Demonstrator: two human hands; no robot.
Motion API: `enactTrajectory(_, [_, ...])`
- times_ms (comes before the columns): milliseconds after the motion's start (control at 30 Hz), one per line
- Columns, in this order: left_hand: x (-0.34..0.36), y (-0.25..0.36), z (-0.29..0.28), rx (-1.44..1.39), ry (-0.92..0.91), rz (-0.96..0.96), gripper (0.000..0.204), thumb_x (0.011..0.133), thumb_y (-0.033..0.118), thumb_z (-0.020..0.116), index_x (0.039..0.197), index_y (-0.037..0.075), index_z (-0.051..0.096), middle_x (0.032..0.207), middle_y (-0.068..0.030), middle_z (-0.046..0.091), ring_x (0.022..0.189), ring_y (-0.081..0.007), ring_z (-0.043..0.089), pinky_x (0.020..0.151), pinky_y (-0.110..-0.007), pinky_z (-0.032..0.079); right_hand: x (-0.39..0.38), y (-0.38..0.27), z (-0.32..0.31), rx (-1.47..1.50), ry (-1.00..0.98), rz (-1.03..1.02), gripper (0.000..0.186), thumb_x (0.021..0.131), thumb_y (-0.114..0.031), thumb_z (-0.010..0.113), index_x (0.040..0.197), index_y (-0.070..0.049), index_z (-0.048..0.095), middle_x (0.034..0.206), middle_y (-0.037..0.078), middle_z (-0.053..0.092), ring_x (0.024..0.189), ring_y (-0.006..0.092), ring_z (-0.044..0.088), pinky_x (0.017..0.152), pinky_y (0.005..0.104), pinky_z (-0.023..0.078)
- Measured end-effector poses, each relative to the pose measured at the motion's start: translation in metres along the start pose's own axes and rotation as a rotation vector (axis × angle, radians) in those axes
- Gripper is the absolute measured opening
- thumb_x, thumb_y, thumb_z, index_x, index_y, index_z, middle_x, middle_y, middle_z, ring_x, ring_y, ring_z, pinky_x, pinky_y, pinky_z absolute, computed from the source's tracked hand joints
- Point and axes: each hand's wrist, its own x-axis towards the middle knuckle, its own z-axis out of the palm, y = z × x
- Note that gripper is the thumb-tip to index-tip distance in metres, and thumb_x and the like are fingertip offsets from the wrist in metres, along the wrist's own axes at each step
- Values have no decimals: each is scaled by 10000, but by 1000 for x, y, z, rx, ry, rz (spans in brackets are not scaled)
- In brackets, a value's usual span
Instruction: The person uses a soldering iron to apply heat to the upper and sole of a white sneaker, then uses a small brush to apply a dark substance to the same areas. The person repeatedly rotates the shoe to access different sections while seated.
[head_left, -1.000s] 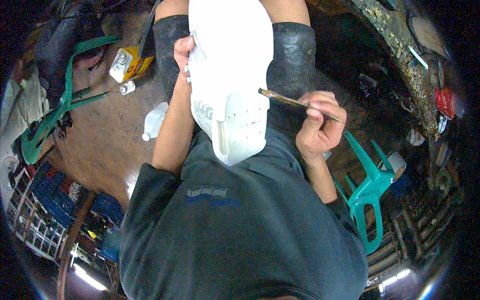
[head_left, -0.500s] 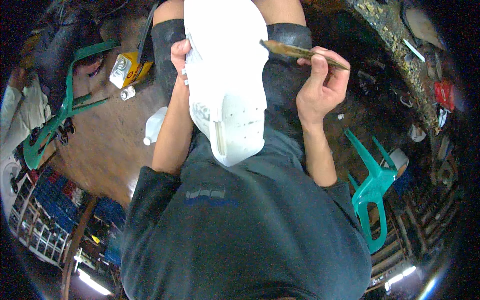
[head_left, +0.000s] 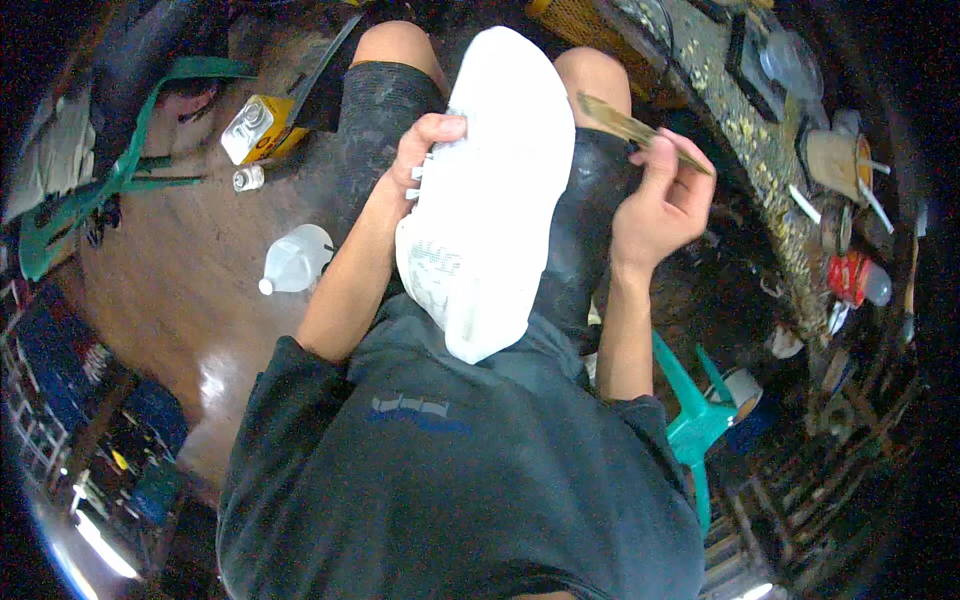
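A white shoe [head_left: 505,190] is held over my lap, its sole side turned up and its toe pointing away from me. My left hand [head_left: 425,150] grips its left side, the thumb lying at the sole's edge and the other fingers partly hidden behind the shoe. White laces show beside that hand. On the right, my right hand [head_left: 662,205] pinches a thin, flat brown brush [head_left: 622,122] between thumb and fingers. The brush's tip points to the far left, close to the shoe's right edge, with a narrow gap between them.
A yellow and white can [head_left: 262,130], a small clear bottle [head_left: 248,178] and a translucent jug [head_left: 298,258] stand or lie on the floor at left. Green plastic stools [head_left: 690,425] are on both sides. A rough ledge [head_left: 740,140] carrying containers runs along the right.
The view has shifted, and the shoe appears farther right and tilted, its whole toe now showing. The brush tip has come away from the shoe's edge.
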Motion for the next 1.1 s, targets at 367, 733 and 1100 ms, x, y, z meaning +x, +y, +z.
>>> enactTrajectory(367, [-5, 4, 36, 536, 342, 130, 929, 907, 308, 727, 1715, 97, 319, 1568, -152, 543, 1380, -294, 579, 1156, -426, 499, 130, -90, -151, -55, 452, -312, 224, 1141, -165, 614, 1237, 30, 664, 1018, 125, 744, 819, 167, 695, 777, 321, 602])
enactTrajectory(733, [14, 14, 73, 643, 472, 42, 875, 1018, 614, 678, 1640, 53, 426, 1435, -95, 632, 1294, -212, 608, 1134, -362, 480, 287, -9, -263, -1223, 193, -356, 374, 946, -501, 807, 1081, -159, 873, 1077, 198, 818, 988, 370, 779, 919, 496, 569])
enactTrajectory(1100, [21, 19, 87, 762, 476, 238, 968, 914, 610, 802, 1571, -14, 460, 1397, -169, 642, 1273, -246, 651, 1038, -371, 553, 161, -68, -98, -502, 116, -429, 209, 1069, -146, 674, 1053, 12, 810, 1071, 116, 814, 1029, 236, 748, 947, 382, 587])
